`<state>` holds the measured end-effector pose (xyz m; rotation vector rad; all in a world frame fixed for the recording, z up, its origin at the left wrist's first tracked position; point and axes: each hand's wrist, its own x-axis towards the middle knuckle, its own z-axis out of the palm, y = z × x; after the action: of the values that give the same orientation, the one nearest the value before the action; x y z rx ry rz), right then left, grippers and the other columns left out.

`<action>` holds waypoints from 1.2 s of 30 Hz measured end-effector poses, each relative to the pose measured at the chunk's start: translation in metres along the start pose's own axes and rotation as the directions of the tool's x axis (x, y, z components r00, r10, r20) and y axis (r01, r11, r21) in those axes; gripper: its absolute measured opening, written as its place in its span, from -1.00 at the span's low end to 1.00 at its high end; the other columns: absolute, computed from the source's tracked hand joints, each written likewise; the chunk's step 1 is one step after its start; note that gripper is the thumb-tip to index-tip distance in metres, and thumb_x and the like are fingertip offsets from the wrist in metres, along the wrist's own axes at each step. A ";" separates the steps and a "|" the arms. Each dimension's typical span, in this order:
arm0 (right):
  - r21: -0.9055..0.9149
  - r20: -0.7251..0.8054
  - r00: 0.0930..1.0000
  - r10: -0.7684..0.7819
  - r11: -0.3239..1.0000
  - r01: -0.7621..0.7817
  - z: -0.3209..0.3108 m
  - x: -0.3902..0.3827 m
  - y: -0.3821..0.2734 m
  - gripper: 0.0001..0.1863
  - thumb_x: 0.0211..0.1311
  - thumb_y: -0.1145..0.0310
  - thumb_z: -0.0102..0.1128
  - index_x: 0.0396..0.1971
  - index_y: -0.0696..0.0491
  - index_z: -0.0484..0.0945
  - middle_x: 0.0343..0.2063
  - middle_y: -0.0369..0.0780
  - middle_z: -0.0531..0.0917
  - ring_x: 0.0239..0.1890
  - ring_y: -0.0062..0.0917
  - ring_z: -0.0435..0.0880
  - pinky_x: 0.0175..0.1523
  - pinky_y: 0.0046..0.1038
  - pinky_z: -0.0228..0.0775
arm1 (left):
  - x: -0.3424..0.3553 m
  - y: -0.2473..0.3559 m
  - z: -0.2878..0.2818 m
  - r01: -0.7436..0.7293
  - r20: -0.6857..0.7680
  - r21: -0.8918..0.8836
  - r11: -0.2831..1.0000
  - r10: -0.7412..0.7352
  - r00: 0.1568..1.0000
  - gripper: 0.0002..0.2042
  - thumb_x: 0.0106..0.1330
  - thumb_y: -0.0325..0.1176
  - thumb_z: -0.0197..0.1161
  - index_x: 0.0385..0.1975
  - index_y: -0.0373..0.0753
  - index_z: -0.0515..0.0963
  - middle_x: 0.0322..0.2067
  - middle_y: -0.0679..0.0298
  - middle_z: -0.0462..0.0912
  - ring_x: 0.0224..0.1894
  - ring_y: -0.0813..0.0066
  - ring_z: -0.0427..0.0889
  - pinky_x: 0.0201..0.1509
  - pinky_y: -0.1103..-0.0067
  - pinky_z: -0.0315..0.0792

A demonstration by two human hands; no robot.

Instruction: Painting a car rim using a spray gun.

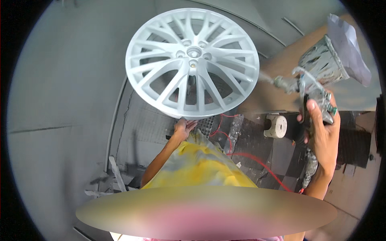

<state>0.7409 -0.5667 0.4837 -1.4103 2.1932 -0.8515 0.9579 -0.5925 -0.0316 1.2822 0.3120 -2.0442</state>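
Note:
A white multi-spoke car wheel rim [217,52] fills the upper middle, its face toward me. My right hand [323,134], at the right, is closed round the grip of a paint spray gun [311,86]. Its nozzle faces left toward the wheel's right edge, and a pale mist leaves it. On top of the gun sits a paint-smeared cup [323,60] with a whitish paper or plastic sheet [349,48] at its rim. My left hand [185,127] is just under the wheel's lower edge, fingers stretched out to the right; whether it touches the wheel I cannot tell.
A red hose [257,158] runs across the dark tiled floor toward the gun's paint-spattered lower fitting [310,166]. A white roll [276,126] stands right of centre. Grey sheeting [60,92] spans the left side, and whitish strips [116,174] lie at lower left.

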 end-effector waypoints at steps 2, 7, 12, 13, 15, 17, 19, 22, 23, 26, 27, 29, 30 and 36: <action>0.137 0.117 0.990 0.076 0.986 -0.092 -0.002 -0.014 0.001 -0.58 0.43 0.19 0.23 0.14 0.11 0.45 -0.39 -0.26 0.62 -0.47 -0.69 0.63 -0.69 -0.70 0.22 | 0.003 -0.008 0.003 -0.005 0.023 0.076 0.997 0.003 1.000 -0.63 0.44 -0.57 -0.32 0.09 -0.50 0.40 0.01 -0.12 0.62 0.07 -0.02 0.66 0.27 0.17 0.58; 0.337 0.137 0.983 0.121 0.927 -0.161 0.005 -0.027 0.001 -0.57 0.36 0.23 0.31 0.09 0.13 0.44 -0.32 -0.21 0.67 -0.45 -0.63 0.67 -0.67 -0.70 0.25 | 0.052 -0.035 -0.022 0.187 0.332 -0.189 0.964 -0.116 0.936 -0.40 0.09 -0.71 -0.24 0.26 -0.62 0.20 0.26 -0.26 0.34 0.37 -0.17 0.34 0.48 0.14 0.36; 0.328 -0.082 0.994 0.070 0.944 -0.040 0.006 -0.020 0.019 -0.61 0.37 0.35 0.29 0.13 0.12 0.48 -0.38 -0.31 0.67 -0.46 -0.72 0.61 -0.62 -0.73 0.25 | 0.013 -0.040 0.019 0.049 0.270 0.013 0.999 -0.051 0.962 -0.41 0.13 -0.68 -0.23 0.28 -0.62 0.19 0.30 -0.23 0.33 0.37 -0.13 0.36 0.47 0.17 0.38; 0.374 -0.139 0.988 0.064 0.927 -0.007 0.000 -0.022 0.025 -0.61 0.38 0.35 0.28 0.14 0.13 0.47 -0.36 -0.30 0.68 -0.45 -0.72 0.62 -0.63 -0.71 0.25 | 0.013 -0.042 0.018 0.014 0.312 0.060 0.998 -0.032 0.949 -0.43 0.19 -0.66 -0.23 0.30 -0.61 0.19 0.30 -0.21 0.35 0.35 -0.09 0.40 0.45 0.19 0.40; 0.400 -0.187 0.979 0.076 0.917 0.005 -0.021 -0.036 0.049 -0.55 0.40 0.33 0.26 0.18 0.17 0.41 -0.26 -0.20 0.71 -0.34 -0.62 0.72 -0.62 -0.69 0.36 | -0.008 -0.035 0.040 -0.007 0.248 0.354 0.935 -0.086 0.965 -0.47 0.26 -0.62 -0.22 0.29 -0.57 0.23 0.24 -0.17 0.43 0.30 -0.03 0.47 0.40 0.22 0.44; 0.469 -0.222 0.972 0.081 0.882 0.034 -0.034 -0.061 0.075 -0.54 0.41 0.32 0.25 0.19 0.17 0.39 -0.21 -0.16 0.71 -0.29 -0.55 0.74 -0.60 -0.67 0.43 | -0.022 -0.028 0.045 -0.123 0.209 0.787 0.605 -0.074 0.975 -0.60 0.51 -0.41 -0.15 0.23 -0.35 0.46 0.02 0.03 0.67 0.09 0.18 0.66 0.19 0.37 0.56; 0.550 -0.242 0.965 0.100 0.834 0.052 -0.039 -0.100 0.106 -0.52 0.41 0.32 0.25 0.22 0.18 0.36 -0.15 -0.09 0.71 -0.21 -0.40 0.78 -0.53 -0.59 0.59 | -0.006 -0.020 0.020 -0.278 0.289 0.956 0.095 -0.125 0.949 -0.63 0.49 -0.25 -0.01 0.09 -0.32 0.60 0.06 0.03 0.68 0.03 0.13 0.70 0.06 0.39 0.56; 0.571 -0.327 0.922 0.208 0.821 0.017 -0.037 -0.171 0.159 -0.50 0.38 0.35 0.28 0.21 0.21 0.37 -0.13 -0.09 0.70 -0.23 -0.42 0.77 -0.50 -0.59 0.60 | 0.012 -0.033 0.003 -0.431 0.292 0.713 -0.553 -0.326 0.899 -0.57 0.45 -0.09 0.11 0.07 -0.32 0.62 0.01 0.04 0.71 -0.01 0.13 0.69 0.04 0.35 0.53; 0.585 -0.364 0.898 0.248 0.811 0.013 -0.037 -0.196 0.184 -0.50 0.38 0.35 0.28 0.21 0.21 0.37 -0.13 -0.09 0.70 -0.23 -0.42 0.77 -0.50 -0.59 0.60 | -0.004 -0.051 0.010 -0.303 0.127 0.747 -0.591 -0.320 0.939 -0.56 0.43 -0.06 0.14 0.02 -0.34 0.64 -0.05 0.01 0.73 -0.03 0.15 0.69 0.04 0.36 0.52; 0.578 -0.403 0.843 0.357 0.813 -0.068 -0.034 -0.256 0.241 -0.47 0.41 0.28 0.27 0.23 0.22 0.37 -0.20 -0.11 0.73 -0.25 -0.48 0.77 -0.44 -0.61 0.58 | -0.040 -0.109 0.049 -0.331 0.093 0.513 -0.792 -0.332 0.939 -0.53 0.40 -0.01 0.19 -0.03 -0.35 0.66 -0.11 -0.04 0.74 -0.04 0.22 0.68 0.02 0.40 0.51; 0.557 -0.364 0.842 0.398 0.817 -0.146 -0.034 -0.275 0.256 -0.48 0.40 0.29 0.28 0.23 0.20 0.39 -0.21 -0.14 0.73 -0.26 -0.53 0.75 -0.41 -0.63 0.57 | -0.050 -0.131 0.060 -0.460 0.199 0.257 -0.850 -0.419 0.886 -0.52 0.40 0.01 0.20 -0.04 -0.34 0.67 -0.11 -0.05 0.73 -0.04 0.27 0.67 0.00 0.43 0.51; 0.536 -0.336 0.805 0.490 0.802 -0.264 -0.032 -0.317 0.287 -0.50 0.36 0.28 0.33 0.21 0.14 0.46 -0.12 -0.11 0.72 -0.17 -0.47 0.75 -0.22 -0.48 0.57 | -0.074 -0.173 0.101 -0.570 0.201 0.288 -0.770 -0.533 0.822 -0.49 0.44 0.08 0.14 -0.14 -0.34 0.70 -0.29 0.04 0.73 -0.17 0.32 0.69 -0.09 0.40 0.54; 0.537 -0.354 0.767 0.535 0.788 -0.302 -0.029 -0.334 0.302 -0.51 0.33 0.26 0.35 0.19 0.10 0.51 -0.03 -0.04 0.71 -0.08 -0.35 0.76 -0.05 -0.32 0.59 | -0.090 -0.204 0.130 -0.643 0.227 0.384 -0.663 -0.607 0.762 -0.43 0.48 0.15 0.09 -0.24 -0.35 0.72 -0.47 0.13 0.73 -0.30 0.38 0.71 -0.17 0.37 0.57; 0.358 -0.719 0.506 0.475 0.879 -0.316 -0.032 -0.403 0.364 -0.46 0.33 0.19 0.30 0.26 0.00 0.46 -0.02 0.05 0.66 -0.02 0.00 0.67 0.02 -0.12 0.53 | -0.244 -0.398 0.193 -0.776 -0.045 0.555 -0.299 -0.943 0.331 -0.52 0.44 -0.07 0.28 0.15 -0.34 0.48 0.00 0.18 0.65 0.02 0.45 0.61 0.22 0.52 0.47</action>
<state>0.6446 -0.0793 0.2627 -0.3377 2.7813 -1.6670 0.6245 -0.3001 0.2105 -0.3041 -2.9524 -2.5964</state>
